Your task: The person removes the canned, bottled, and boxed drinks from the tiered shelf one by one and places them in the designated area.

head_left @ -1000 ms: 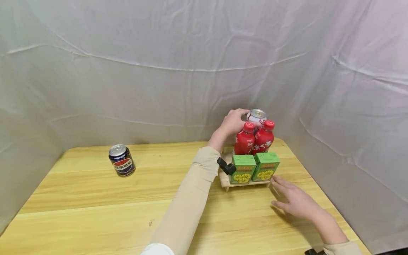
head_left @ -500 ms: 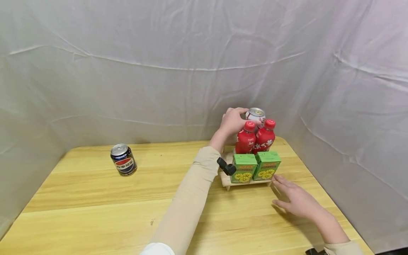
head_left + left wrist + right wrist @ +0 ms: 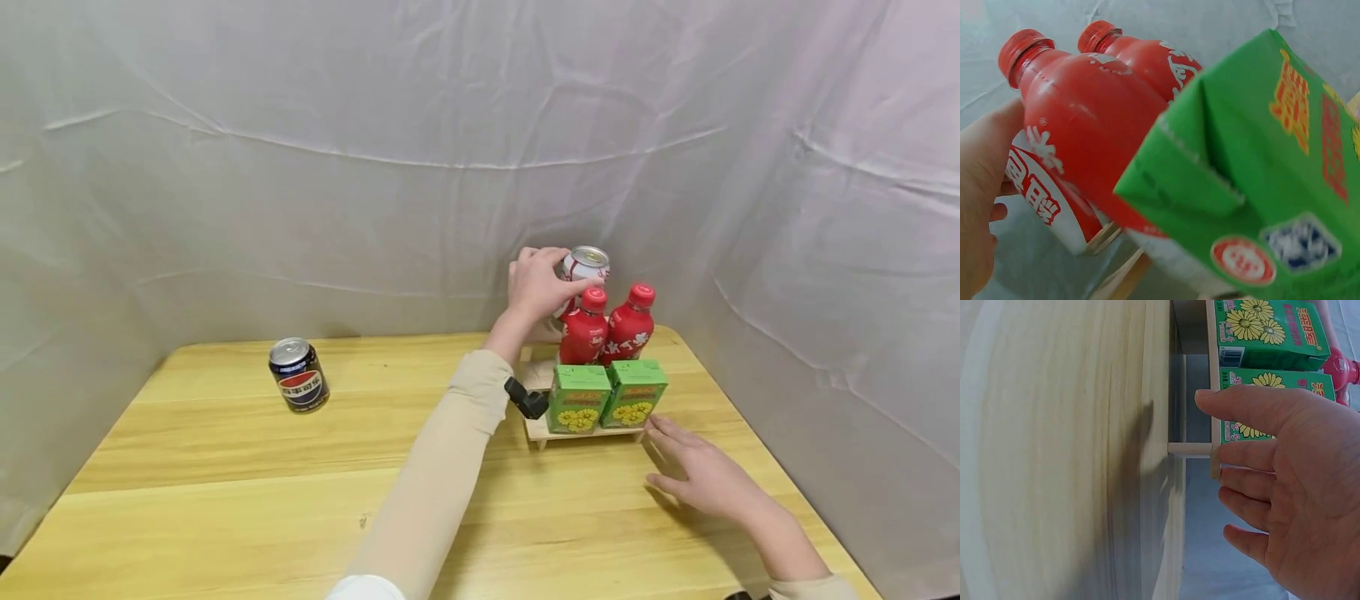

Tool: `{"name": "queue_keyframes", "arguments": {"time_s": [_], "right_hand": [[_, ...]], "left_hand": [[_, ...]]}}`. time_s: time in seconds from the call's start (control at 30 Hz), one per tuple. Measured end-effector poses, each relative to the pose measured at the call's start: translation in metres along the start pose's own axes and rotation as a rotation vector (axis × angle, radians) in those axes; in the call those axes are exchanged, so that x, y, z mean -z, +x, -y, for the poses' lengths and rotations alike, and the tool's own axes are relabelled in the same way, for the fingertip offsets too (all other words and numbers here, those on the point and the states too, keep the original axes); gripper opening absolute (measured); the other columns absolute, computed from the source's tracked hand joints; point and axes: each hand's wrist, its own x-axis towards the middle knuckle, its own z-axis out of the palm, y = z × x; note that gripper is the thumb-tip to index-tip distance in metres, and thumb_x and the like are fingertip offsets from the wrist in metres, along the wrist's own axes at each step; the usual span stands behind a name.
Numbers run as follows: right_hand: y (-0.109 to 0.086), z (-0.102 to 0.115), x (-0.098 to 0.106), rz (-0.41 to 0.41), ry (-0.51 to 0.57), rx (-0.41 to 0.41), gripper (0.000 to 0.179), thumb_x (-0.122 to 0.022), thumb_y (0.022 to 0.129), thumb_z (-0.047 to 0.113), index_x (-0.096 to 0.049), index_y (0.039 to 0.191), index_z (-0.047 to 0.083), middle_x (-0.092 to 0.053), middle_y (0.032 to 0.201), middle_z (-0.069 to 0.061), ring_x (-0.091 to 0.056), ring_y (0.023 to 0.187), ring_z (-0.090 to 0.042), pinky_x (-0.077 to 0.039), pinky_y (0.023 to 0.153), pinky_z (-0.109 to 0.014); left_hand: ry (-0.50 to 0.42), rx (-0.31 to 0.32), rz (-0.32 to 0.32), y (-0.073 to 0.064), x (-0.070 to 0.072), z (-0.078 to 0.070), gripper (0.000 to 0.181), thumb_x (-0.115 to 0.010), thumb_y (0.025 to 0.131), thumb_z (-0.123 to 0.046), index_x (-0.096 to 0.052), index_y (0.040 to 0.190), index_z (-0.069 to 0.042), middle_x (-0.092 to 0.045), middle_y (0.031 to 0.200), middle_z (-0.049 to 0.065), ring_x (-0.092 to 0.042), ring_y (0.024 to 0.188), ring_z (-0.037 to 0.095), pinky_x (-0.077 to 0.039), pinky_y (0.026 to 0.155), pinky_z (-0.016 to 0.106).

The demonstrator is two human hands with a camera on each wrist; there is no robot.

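Note:
Behind two red bottles my left hand grips a white-and-red drink can, thumb across its near side and fingers on its left. In the left wrist view the can is tilted at the back end of a wooden rack, partly hidden by a bottle. Two green drink cartons stand on the rack's front step. At the rack's front right corner, my right hand has its fingers extended, fingertips right at the wooden edge.
A dark blue cola can stands upright on the left part of the wooden table. Grey-white cloth hangs behind the table and along its sides.
The white-and-red can has moved left and slightly up in my left hand, from behind the gap between the bottles to behind the left one. My right hand stays at the rack's corner.

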Motion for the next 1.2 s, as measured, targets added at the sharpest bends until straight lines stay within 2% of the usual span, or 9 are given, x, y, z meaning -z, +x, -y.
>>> {"name": "queue_keyframes", "arguments": {"time_s": [0.2,0.43,0.67,1.03,1.2], "right_hand": [[-0.001,-0.003,0.0,-0.009,0.001,0.01,0.074,-0.074,0.083,0.038,-0.048,0.14,-0.001,-0.039,0.149,-0.027,-0.044,0.131,-0.049,-0.036,0.104,-0.062],[-0.001,-0.009,0.001,-0.01,0.008,0.014,0.074,-0.074,0.083,0.041,-0.049,0.14,0.0,-0.04,0.148,-0.027,-0.045,0.129,-0.05,-0.037,0.103,-0.063],[0.0,-0.015,0.0,-0.016,0.003,0.021,0.074,-0.074,0.083,0.04,-0.05,0.139,-0.001,-0.041,0.147,-0.028,-0.045,0.129,-0.05,-0.037,0.102,-0.062],[-0.001,-0.019,0.002,-0.004,0.014,-0.013,0.075,-0.073,0.084,0.042,-0.048,0.14,-0.001,-0.04,0.149,-0.027,-0.043,0.131,-0.05,-0.036,0.103,-0.063],[-0.002,-0.02,0.002,-0.008,0.017,-0.013,0.075,-0.073,0.083,0.042,-0.049,0.14,-0.001,-0.04,0.148,-0.027,-0.043,0.13,-0.05,-0.036,0.102,-0.063]], "left_hand": [[0.04,-0.016,-0.069,-0.006,0.011,0.006,0.074,-0.067,0.072,-0.073,-0.063,0.127,-0.024,-0.066,0.124,-0.011,-0.044,0.11,0.011,-0.034,0.096,0.034],[0.016,-0.005,-0.134,-0.014,0.024,0.014,0.072,-0.07,0.071,-0.071,-0.064,0.125,-0.023,-0.066,0.125,-0.009,-0.043,0.11,0.012,-0.033,0.098,0.037],[0.028,0.0,-0.192,-0.023,0.041,0.018,0.071,-0.07,0.072,-0.07,-0.065,0.124,-0.023,-0.066,0.126,-0.007,-0.043,0.109,0.014,-0.033,0.099,0.039],[-0.002,0.034,-0.251,-0.04,0.058,0.022,0.072,-0.073,0.07,-0.068,-0.066,0.124,-0.021,-0.065,0.126,-0.005,-0.042,0.115,0.016,-0.033,0.101,0.042],[-0.031,0.026,-0.318,-0.049,0.064,0.023,0.071,-0.076,0.067,-0.066,-0.067,0.121,-0.021,-0.065,0.124,-0.005,-0.042,0.114,0.017,-0.032,0.101,0.043]]}}
